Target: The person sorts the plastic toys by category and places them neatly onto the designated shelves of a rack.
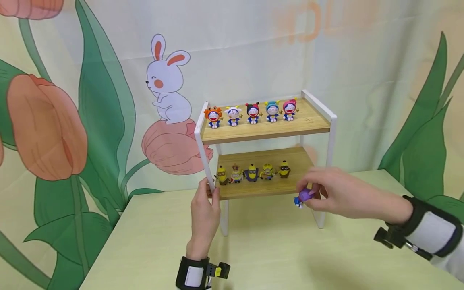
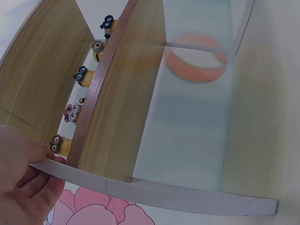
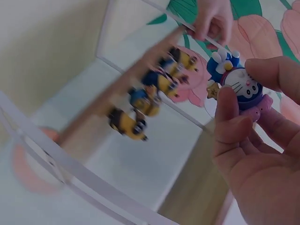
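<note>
My right hand (image 1: 335,191) pinches a small Doraemon figurine (image 3: 243,89) by its purple hat, between thumb and fingers. It is just in front of the lower shelf board (image 1: 301,157), near the right end. In the right wrist view the figurine's whiskered face, blue body and a gold star show. My left hand (image 1: 204,209) grips the white front left post (image 1: 204,157) of a two-tier shelf, level with the lower board. Several minion figurines (image 1: 251,173) stand in a row on that board. Several Doraemon figurines (image 1: 253,113) in differing hats line the upper board (image 1: 268,131).
The shelf stands on a pale yellow-green table (image 1: 268,249). Behind it hangs a cloth backdrop (image 1: 246,68) printed with a rabbit and tulips. White side rails (image 1: 319,105) rise at both ends of the upper board. The front right post (image 1: 331,145) is beside my right hand.
</note>
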The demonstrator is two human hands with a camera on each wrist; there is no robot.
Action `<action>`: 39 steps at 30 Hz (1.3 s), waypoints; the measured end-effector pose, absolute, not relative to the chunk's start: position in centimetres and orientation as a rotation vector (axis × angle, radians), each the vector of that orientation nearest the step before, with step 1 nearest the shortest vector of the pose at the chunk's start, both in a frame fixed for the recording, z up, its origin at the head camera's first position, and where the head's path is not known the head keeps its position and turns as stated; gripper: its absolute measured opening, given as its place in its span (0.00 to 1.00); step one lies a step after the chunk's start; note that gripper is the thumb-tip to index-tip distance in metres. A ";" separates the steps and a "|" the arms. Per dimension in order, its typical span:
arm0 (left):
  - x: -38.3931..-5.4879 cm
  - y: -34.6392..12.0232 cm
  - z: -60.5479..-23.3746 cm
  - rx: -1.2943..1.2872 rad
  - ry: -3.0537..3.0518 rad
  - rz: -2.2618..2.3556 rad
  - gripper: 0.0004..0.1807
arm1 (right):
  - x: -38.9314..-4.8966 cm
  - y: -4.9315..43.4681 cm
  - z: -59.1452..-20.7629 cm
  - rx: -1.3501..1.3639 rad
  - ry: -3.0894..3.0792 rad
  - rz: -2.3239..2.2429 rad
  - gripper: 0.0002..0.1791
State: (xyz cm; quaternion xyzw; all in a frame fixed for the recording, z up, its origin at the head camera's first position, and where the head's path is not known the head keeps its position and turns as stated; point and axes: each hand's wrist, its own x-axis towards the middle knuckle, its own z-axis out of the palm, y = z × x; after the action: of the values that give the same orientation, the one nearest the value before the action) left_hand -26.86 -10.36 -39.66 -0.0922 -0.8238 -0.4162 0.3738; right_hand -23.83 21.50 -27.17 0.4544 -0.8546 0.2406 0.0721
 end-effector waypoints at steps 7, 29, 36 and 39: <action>-26.8 -10.4 -39.7 -0.241 -2.110 -1.066 0.12 | -24.6 21.7 -21.9 1.325 -2.501 0.696 0.11; -27.0 -10.5 -39.8 -0.243 -2.111 -1.060 0.12 | -30.4 21.1 -13.0 0.914 -2.689 0.318 0.12; -26.8 -10.4 -39.7 -0.233 -2.114 -1.058 0.13 | -32.5 20.7 -12.2 0.832 -2.767 0.278 0.11; -26.8 -10.4 -39.6 -0.233 -2.118 -1.068 0.13 | -33.1 20.5 -12.0 0.793 -2.804 0.253 0.11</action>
State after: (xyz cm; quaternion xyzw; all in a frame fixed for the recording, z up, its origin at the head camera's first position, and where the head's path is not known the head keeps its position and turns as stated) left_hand -26.85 -10.36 -39.62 -0.0908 -0.8256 -0.4162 0.3700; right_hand -33.15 20.51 -12.01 0.2694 -0.9531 0.0859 0.1080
